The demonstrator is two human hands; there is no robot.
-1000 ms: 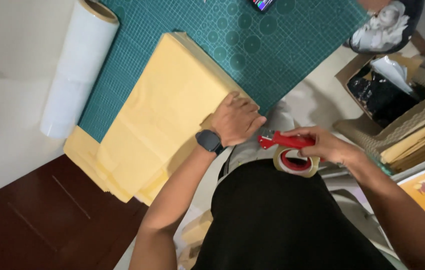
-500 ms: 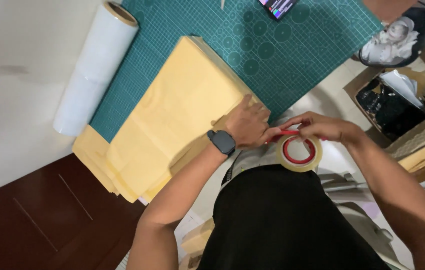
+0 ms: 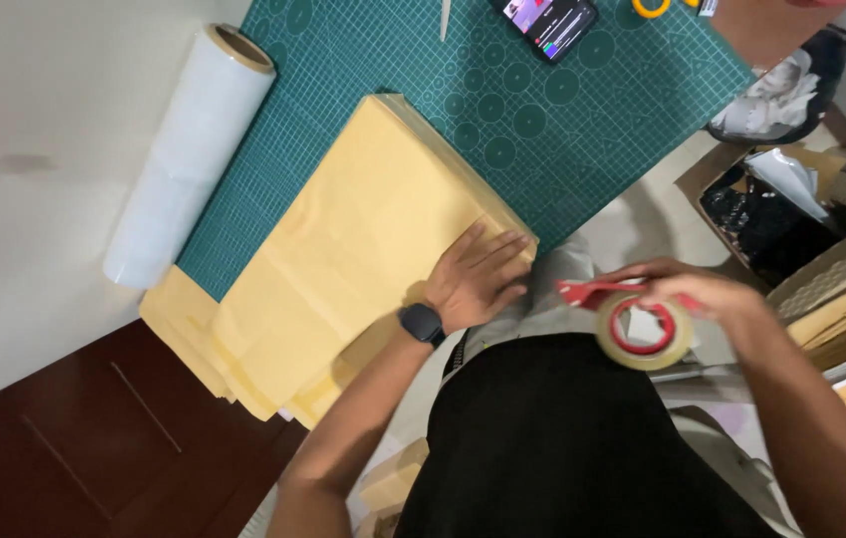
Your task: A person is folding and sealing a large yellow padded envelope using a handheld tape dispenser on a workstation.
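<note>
My left hand [image 3: 478, 274] lies flat, fingers spread, on the near corner of a stack of yellow paper envelopes [image 3: 343, 254] that rests on a green cutting mat [image 3: 562, 110]; a dark watch is on its wrist. To the right, off the table edge, my right hand [image 3: 702, 294] grips a tape roll in a red dispenser [image 3: 642, 324], held over my lap. The two hands are apart.
A roll of clear film [image 3: 189, 154] lies along the mat's left edge on the white table. A phone [image 3: 547, 20] and yellow-handled scissors [image 3: 654, 8] sit at the mat's far end. Cardboard boxes [image 3: 791, 209] with dark contents stand on the floor at right.
The right hand with the tape dispenser has drawn away to the right from the left hand. The left hand has flattened onto the envelope stack.
</note>
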